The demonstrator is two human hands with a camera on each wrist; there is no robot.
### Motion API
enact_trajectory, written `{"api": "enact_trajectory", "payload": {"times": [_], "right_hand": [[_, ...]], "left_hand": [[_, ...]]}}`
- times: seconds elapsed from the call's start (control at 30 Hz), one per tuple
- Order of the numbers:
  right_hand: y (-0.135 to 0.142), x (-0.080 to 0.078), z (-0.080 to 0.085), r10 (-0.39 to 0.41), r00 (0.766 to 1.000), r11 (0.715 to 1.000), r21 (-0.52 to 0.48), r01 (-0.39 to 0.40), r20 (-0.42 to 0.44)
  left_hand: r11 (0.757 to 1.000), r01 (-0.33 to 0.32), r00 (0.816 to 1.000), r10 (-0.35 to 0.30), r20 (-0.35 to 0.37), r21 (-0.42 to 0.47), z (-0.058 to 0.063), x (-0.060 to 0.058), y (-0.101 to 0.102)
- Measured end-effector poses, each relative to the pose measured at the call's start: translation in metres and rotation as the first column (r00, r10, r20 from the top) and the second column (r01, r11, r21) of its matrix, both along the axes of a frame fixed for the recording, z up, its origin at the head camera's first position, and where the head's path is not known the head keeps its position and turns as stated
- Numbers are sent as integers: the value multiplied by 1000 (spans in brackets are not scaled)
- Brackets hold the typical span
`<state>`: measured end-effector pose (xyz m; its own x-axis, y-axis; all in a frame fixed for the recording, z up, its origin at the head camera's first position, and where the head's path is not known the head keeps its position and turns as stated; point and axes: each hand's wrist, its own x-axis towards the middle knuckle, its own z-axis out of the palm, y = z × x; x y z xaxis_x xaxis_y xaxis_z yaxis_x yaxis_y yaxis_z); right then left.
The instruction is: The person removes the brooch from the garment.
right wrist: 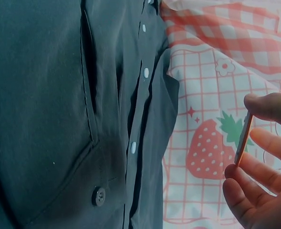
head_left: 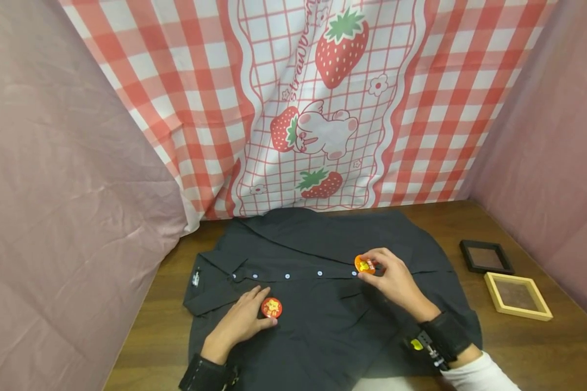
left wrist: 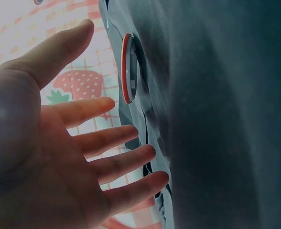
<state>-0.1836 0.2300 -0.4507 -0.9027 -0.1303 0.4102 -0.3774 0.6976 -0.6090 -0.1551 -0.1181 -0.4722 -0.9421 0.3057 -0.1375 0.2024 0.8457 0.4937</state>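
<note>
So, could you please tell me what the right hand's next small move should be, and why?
Probably lower the orange badge onto the dark button-up shirt: the right hand pinches it in the air, while the red badge already lies on the shirt beside the left hand.

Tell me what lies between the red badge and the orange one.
In the head view, only the dark shirt, including part of its buttoned front strip.

Small curtained booth [head_left: 543, 119], pink cloth [head_left: 78, 152] at both sides, checked strawberry-print cloth [head_left: 318, 108] behind, wooden table [head_left: 163, 320]
</note>
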Motion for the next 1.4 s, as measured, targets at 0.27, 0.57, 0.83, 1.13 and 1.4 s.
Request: {"api": "enact_trajectory", "payload": {"times": [0.27, 0.57, 0.83, 1.13, 1.4], "right_hand": [[4, 0, 2, -12, 1000, 1000, 18, 12, -7], [11, -2, 4, -30, 999, 999, 43, 32, -45], [16, -2, 1, -42, 997, 997, 55, 45, -58], [18, -7, -1, -63, 997, 997, 29, 64, -51], [28, -6, -2, -85, 996, 995, 44, 86, -41]], "left_hand": [[1000, 15, 1000, -15, -3, 13, 0, 0, 0], [1000, 21, 1000, -21, -1, 8, 2, -3, 0], [1000, 19, 1000, -19, 16, 14, -1, -2, -2], [1000, 0, 1000, 0, 22, 19, 3, -3, -8], [1000, 19, 1000, -19, 3, 9, 0, -6, -5]]}}
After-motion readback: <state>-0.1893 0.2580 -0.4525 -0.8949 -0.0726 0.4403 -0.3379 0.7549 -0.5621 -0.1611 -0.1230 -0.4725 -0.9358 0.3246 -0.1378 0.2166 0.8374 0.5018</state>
